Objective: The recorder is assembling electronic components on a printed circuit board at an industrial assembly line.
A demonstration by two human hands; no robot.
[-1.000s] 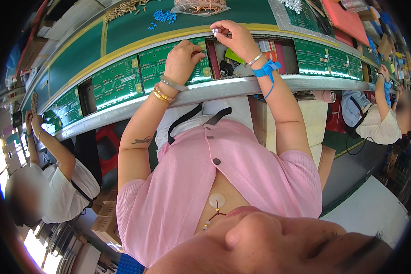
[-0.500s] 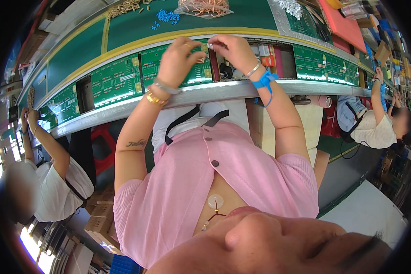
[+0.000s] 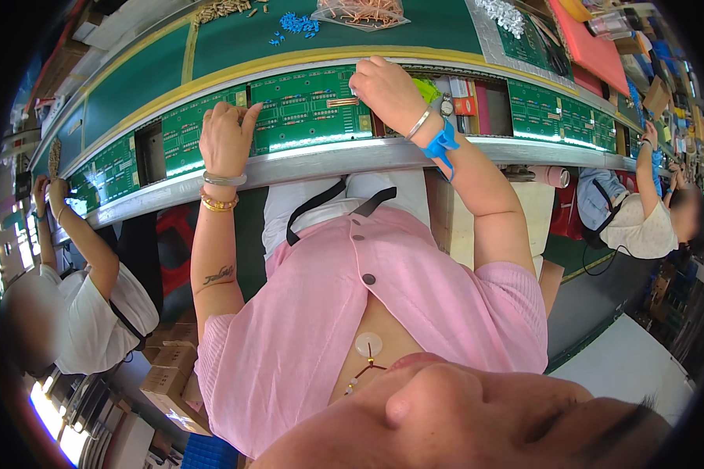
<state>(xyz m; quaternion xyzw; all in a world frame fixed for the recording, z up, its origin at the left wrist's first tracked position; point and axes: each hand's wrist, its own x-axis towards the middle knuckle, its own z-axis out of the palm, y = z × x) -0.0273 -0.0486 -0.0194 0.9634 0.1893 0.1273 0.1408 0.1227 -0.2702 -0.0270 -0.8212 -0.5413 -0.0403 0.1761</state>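
Observation:
My left hand [image 3: 227,142], its thumb held apart from the fingers, rests over the seam between two green circuit boards. The board [image 3: 301,129] to its right carries rows of small parts and several copper-coloured strips [image 3: 342,102] near its right end. At that board's upper right corner my right hand [image 3: 389,95] is closed in a pinch. A small white part [image 3: 355,91] shows at its fingertips, mostly hidden by them. Left of my left hand, another circuit board [image 3: 181,141] sits in the same metal rail.
A metal rail [image 3: 305,168] runs along the near side of the boards. Beyond lie blue parts [image 3: 299,23], brass-coloured pieces [image 3: 220,10], a bag of copper pieces [image 3: 360,11] and white parts [image 3: 502,16]. Co-workers sit left [image 3: 94,313] and right [image 3: 649,211].
My left hand has moved left and nearer to me, away from my right hand, uncovering the board. My right hand has come slightly left, down to the board's corner.

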